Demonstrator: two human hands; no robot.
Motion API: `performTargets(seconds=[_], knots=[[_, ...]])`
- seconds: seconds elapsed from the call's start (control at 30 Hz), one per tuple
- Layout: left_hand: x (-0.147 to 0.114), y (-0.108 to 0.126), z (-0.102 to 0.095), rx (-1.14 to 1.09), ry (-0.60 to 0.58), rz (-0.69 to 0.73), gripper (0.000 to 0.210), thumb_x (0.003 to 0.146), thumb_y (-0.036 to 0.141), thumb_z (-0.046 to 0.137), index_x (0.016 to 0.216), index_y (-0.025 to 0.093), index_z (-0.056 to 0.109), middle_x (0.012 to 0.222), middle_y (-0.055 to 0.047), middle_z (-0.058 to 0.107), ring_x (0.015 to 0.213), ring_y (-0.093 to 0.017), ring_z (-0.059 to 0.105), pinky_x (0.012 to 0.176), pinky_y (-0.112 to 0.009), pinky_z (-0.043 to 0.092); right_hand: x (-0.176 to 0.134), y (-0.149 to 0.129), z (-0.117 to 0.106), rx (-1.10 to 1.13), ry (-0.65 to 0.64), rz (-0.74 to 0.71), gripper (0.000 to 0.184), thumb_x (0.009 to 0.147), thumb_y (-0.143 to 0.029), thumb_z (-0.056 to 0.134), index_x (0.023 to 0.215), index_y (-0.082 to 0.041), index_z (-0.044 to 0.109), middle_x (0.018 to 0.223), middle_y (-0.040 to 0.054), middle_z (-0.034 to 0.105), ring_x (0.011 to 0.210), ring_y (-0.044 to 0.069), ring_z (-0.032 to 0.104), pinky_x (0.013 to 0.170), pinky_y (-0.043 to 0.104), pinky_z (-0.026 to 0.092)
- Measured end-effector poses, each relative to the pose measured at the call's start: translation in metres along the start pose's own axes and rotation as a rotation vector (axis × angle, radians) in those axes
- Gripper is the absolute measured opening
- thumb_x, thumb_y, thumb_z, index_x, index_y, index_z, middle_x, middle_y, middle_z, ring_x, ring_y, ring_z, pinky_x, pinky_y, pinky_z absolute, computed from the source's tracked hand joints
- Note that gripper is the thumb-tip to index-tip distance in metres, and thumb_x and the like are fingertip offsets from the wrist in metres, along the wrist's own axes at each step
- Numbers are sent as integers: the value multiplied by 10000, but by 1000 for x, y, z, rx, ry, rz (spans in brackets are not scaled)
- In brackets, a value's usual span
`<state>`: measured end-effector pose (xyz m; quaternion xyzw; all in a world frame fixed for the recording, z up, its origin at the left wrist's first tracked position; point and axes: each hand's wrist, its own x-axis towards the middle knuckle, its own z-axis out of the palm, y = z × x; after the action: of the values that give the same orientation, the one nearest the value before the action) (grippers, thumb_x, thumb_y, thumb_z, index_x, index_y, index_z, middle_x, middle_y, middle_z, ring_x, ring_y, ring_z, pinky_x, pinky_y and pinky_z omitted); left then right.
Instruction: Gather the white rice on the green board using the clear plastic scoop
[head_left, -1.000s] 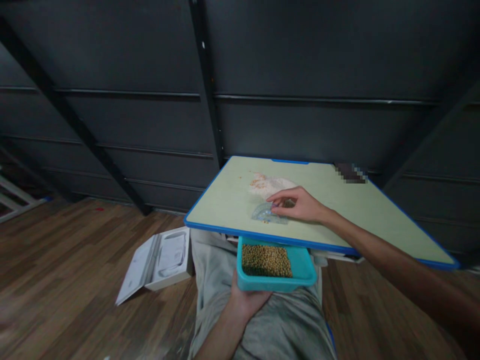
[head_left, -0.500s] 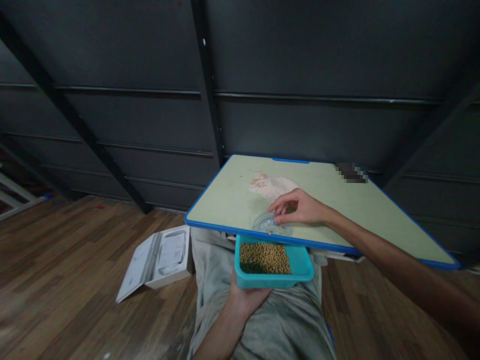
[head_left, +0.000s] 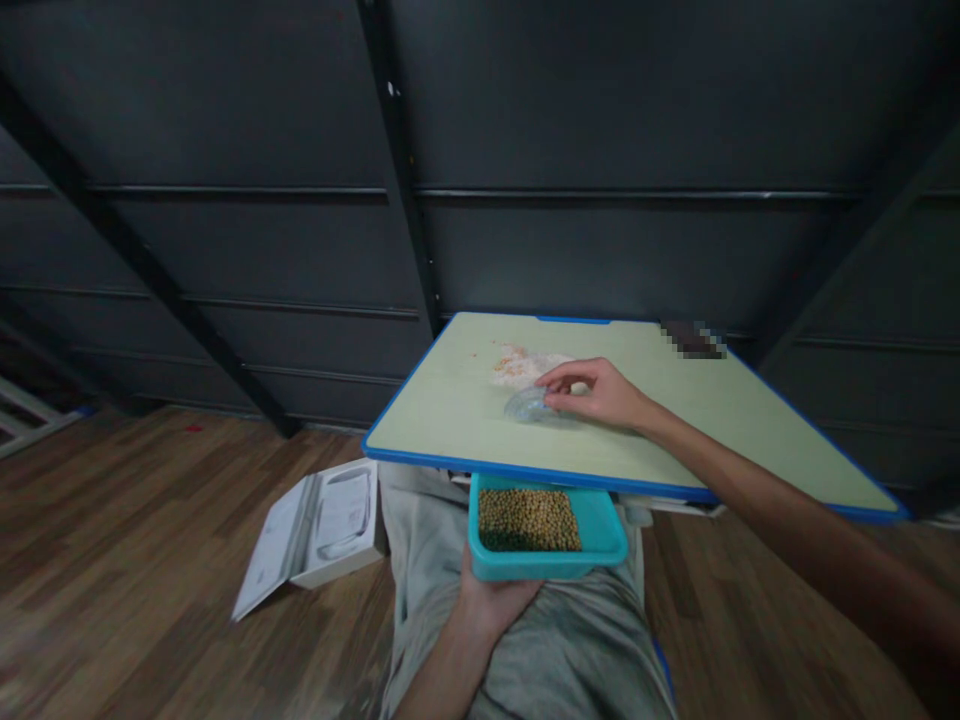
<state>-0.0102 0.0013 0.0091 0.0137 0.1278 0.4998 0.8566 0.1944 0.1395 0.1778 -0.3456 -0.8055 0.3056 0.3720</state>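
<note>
My left hand [head_left: 491,597] is wrapped under a teal plastic tub [head_left: 600,565], holding it over my lap at the table's front edge. Tan, soybean-like beans [head_left: 544,517] fill its left and middle part, with darker green ones at the front left. Above the table, my right hand [head_left: 600,393] pinches a clear, round, ribbed plastic lid [head_left: 527,405] between thumb and fingers. Just beyond that lid lies a spread of white grains [head_left: 517,372], with orange bits [head_left: 512,352] at its far left. Part of the spread is hidden by my right hand.
The pale green table [head_left: 435,410] has a blue rim. A dark pixelated object [head_left: 691,340] lies at its far right corner. An open white box [head_left: 345,515] sits on the wooden floor [head_left: 150,520] at left. A dark panelled wall [head_left: 630,250] stands behind the table.
My right hand has moved the clear lid away from the table's near edge, towards the white grains. The tub in my left hand has stayed in place. The view has shifted slightly.
</note>
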Motion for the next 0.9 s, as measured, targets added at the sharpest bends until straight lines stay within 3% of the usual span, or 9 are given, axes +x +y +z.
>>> performTargets(seconds=[0.13,0.33,0.6,0.9], knots=[[0,2,0,13,42,-4,503,958,232,462,1422,368,597,1315,-28,753,1142,-271,718,1111,-511,477,8,12,-16,-85,179,-44,215,839,-344,750,997,-203,789,942,78,762,824,206,659,798,388,528],[-1,4,0,49,29,-22,513,961,236,466,1447,357,572,1316,-32,753,1114,-258,726,1114,-501,475,14,32,-22,-173,321,9,158,833,-299,707,937,-184,736,857,78,733,753,204,639,732,391,523],[1,4,-3,68,-3,-16,483,935,245,505,1389,357,628,1285,0,767,1151,-233,713,1164,-463,435,13,37,-18,-163,300,34,144,838,-305,705,935,-199,717,883,77,742,779,209,664,768,406,550],[2,2,-6,-32,69,-21,431,955,225,449,1278,326,716,1215,-37,794,1116,-262,722,1085,-511,503,15,42,-17,16,303,139,203,798,-344,743,920,-202,664,871,79,717,770,226,703,691,381,553]])
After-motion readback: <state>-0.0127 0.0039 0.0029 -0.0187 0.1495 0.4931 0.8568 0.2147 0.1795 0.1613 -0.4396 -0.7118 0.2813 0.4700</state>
